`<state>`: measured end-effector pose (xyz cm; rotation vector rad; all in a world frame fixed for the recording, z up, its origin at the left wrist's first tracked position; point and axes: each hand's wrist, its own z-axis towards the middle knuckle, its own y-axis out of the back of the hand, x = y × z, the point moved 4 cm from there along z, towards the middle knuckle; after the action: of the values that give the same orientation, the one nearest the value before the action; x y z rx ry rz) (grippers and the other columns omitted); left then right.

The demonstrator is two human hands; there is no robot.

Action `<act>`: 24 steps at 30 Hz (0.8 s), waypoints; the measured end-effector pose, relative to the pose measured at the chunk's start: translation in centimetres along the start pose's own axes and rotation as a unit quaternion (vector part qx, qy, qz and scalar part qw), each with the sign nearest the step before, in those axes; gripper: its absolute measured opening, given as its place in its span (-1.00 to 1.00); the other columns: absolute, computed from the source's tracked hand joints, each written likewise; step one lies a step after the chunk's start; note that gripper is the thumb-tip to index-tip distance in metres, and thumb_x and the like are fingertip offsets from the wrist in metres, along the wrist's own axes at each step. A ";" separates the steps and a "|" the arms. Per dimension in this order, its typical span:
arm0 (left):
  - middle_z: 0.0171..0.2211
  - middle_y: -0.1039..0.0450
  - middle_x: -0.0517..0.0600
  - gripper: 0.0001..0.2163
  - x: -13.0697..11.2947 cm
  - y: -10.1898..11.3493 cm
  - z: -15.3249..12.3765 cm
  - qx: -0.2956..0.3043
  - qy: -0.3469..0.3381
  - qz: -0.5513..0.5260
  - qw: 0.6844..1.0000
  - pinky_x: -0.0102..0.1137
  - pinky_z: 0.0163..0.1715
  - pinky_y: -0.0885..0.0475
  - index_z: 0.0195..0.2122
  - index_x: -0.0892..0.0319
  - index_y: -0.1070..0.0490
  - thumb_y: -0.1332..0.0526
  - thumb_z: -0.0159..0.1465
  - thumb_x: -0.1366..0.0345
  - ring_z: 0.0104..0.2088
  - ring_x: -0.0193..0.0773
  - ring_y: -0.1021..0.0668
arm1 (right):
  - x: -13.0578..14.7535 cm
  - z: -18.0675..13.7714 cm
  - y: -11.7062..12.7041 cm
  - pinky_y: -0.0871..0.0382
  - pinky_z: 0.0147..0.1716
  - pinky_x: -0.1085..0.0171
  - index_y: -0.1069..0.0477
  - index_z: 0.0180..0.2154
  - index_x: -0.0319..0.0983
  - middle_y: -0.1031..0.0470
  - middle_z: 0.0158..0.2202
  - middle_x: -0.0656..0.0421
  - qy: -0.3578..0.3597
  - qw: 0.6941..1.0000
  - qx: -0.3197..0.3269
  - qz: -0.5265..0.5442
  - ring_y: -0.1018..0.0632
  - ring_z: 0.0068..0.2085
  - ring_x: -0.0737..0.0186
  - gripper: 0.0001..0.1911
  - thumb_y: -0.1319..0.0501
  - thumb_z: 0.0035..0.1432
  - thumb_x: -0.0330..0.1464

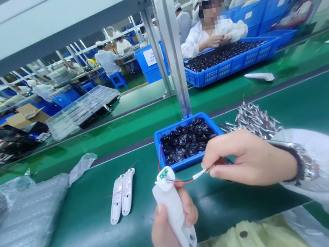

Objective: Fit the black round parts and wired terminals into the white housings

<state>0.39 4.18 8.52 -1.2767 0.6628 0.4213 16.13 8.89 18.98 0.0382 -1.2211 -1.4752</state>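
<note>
My left hand [168,230] is closed around a white plastic handle housing [175,217]. The housing's round head tilts up and bears a small green circuit board [164,174] with red and green wires. Between thumb and fingertips, my right hand [243,157] pinches a small white-sleeved part [199,174], which the wires join to the head. Another red wire sticks up from the head's left side. Just behind the head stands a blue tray [185,163] of round black parts [185,141]. Two more white housings [122,196] with wires lie side by side to the left.
A heap of small wired parts [256,118] lies behind my right wrist. Bubble wrap [21,219] covers the left side. A metal post [171,48] rises behind the tray. Across the line, a co-worker [212,29] handles something over a large blue crate [232,63].
</note>
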 end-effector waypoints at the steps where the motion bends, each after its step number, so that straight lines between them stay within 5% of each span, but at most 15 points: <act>1: -0.55 -0.22 -0.08 -0.62 0.0 0.1 0.0 -0.002 0.002 0.001 1.000 -0.47 -0.63 -0.08 -0.12 0.20 -0.39 -0.01 0.21 0.06 -0.66 -0.48 -0.20 | 0.0 0.0 0.0 -0.36 -0.45 0.45 -0.43 -0.40 -0.25 -0.51 -0.44 0.20 -0.005 1.000 -0.004 0.004 -0.50 -0.42 0.40 -0.91 -0.18 0.02 -0.51; 13: -0.55 -0.25 -0.08 -0.66 0.5 0.2 0.2 -0.023 0.009 0.025 0.999 -0.50 -0.64 -0.13 -0.13 0.17 -0.38 -0.05 0.20 0.07 -0.66 -0.47 -0.23 | -0.6 0.0 -1.0 -0.33 -0.61 0.50 -0.38 -0.44 -0.27 -0.44 -0.54 0.25 -0.107 0.970 -0.168 0.140 -0.44 -0.57 0.46 -0.97 -0.20 0.01 -0.49; 24: -0.63 -0.20 -0.11 -0.60 0.3 -0.8 0.3 0.004 0.039 -0.060 0.997 -0.53 -0.73 -0.08 -0.18 0.22 -0.39 0.04 0.23 0.03 -0.75 -0.52 -0.11 | 2.0 -0.2 -1.0 -0.29 -0.44 0.45 -0.36 -0.46 -0.26 -0.46 -0.50 0.25 0.027 0.989 -0.138 -0.041 -0.45 -0.46 0.45 -0.90 -0.15 0.04 -0.54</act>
<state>1.18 4.21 8.97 -1.3236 0.6481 0.2720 14.86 7.04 19.37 -0.0582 -0.9734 -1.6926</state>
